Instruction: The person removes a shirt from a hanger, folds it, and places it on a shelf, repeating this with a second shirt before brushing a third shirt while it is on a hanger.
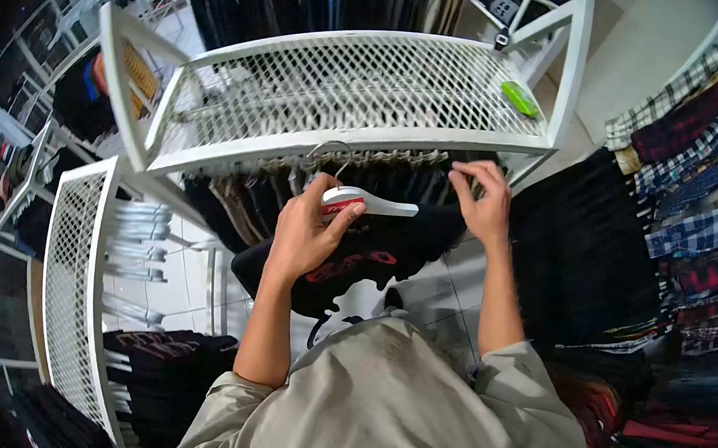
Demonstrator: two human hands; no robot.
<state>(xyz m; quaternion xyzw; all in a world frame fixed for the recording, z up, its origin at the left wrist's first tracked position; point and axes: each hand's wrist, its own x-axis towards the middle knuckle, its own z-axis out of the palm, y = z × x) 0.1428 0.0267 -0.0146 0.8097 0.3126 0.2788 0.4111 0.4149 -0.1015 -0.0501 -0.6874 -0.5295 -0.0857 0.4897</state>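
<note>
A white clothes hanger (391, 207) with a red label and a metal hook is gripped near its neck by my left hand (299, 225), thumb pressed on the label. Below it spreads a black garment (409, 242) with a red print, its left part behind my left hand and forearm. My right hand (485, 204) is raised to the right of the hanger's bare arm tip, thumb and fingers curved and slightly apart, nothing visible between them. Just beyond both hands, trousers (234, 206) hang in a row beneath the white mesh shelf.
The white mesh shelf (306, 65) spans ahead, with a bright green object (520, 99) at its right end. Plaid shirts (709, 226) hang on the right. On the left stands a white mesh rack (78, 273) with white hangers (139, 232) and dark clothes. Tiled floor (450, 277) shows below.
</note>
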